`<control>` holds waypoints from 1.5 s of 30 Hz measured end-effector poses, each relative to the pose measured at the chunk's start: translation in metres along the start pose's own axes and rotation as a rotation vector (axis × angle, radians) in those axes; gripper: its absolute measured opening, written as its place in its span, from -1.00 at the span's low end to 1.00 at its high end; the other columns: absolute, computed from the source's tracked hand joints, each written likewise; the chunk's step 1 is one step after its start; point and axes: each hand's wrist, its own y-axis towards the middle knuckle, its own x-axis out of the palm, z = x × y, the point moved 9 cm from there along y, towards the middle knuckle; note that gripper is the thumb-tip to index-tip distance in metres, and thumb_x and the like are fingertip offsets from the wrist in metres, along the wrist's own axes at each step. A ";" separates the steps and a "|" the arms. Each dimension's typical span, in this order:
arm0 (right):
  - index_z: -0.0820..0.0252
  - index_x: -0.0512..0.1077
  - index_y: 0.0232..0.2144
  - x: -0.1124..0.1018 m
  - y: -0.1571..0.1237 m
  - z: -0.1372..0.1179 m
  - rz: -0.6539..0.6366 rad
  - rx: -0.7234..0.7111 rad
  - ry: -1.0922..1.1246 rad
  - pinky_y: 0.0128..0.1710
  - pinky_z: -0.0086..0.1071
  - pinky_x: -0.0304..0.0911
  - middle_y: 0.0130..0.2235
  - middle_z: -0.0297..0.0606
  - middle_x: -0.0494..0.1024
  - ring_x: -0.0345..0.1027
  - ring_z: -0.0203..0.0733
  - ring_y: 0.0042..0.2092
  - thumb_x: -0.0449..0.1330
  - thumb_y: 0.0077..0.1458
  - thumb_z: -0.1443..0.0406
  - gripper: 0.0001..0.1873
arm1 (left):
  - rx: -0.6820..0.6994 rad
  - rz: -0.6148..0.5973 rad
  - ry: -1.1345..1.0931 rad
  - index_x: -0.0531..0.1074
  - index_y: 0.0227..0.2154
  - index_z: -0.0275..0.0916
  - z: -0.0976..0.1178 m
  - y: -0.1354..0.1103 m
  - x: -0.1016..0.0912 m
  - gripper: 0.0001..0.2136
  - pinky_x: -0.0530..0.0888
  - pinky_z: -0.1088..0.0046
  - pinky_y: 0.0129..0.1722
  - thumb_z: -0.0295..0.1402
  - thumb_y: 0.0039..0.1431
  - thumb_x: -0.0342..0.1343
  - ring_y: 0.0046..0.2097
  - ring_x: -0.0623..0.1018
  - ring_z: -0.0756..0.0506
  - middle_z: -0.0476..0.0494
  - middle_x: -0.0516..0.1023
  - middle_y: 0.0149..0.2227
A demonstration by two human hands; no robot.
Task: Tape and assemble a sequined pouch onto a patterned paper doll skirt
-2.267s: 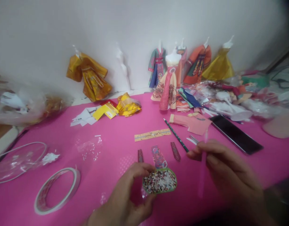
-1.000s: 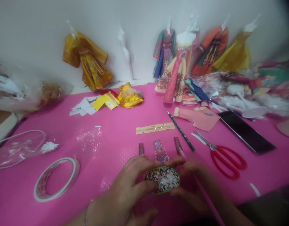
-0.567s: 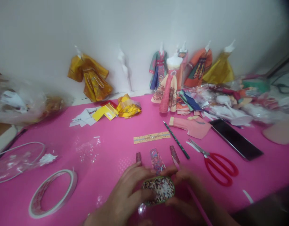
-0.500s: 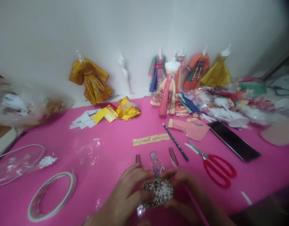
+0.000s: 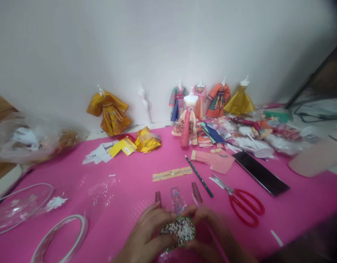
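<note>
Both hands meet low in the middle of the view, over the pink table cover point(image 5: 130, 175). My left hand point(image 5: 146, 237) curls its thumb and fingers round a small green-rimmed speckled piece point(image 5: 178, 230). My right hand point(image 5: 212, 233) pinches the same piece from the right and also carries a thin pink stick point(image 5: 196, 200) that points up past its fingers. Just beyond the fingertips lie three small patterned paper strips point(image 5: 177, 193) and a longer beige strip point(image 5: 172, 174).
Red-handled scissors point(image 5: 243, 204), a dark pencil point(image 5: 199, 176), a black phone point(image 5: 260, 172) and a pink paper garment point(image 5: 215, 160) lie right. A tape roll point(image 5: 61, 239) and clear plastic lid point(image 5: 17, 206) sit left. Paper-dressed doll forms point(image 5: 188, 120) line the wall.
The view has tilted up, so the hands and everything on the table sit lower in the frame. Earlier my right hand came in from the right and closed on the speckled piece beside my left.
</note>
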 end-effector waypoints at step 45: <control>0.04 0.30 -0.18 0.002 -0.006 0.004 0.072 -0.115 0.136 -0.25 -0.37 0.46 -0.11 -0.20 0.55 0.53 -0.15 -0.19 0.28 0.15 0.17 -0.75 | 0.060 -0.086 -0.077 0.36 0.09 -0.20 0.011 0.008 -0.004 -0.65 0.15 0.06 0.28 -0.19 0.43 -0.18 0.20 0.33 -0.21 -0.26 0.35 0.17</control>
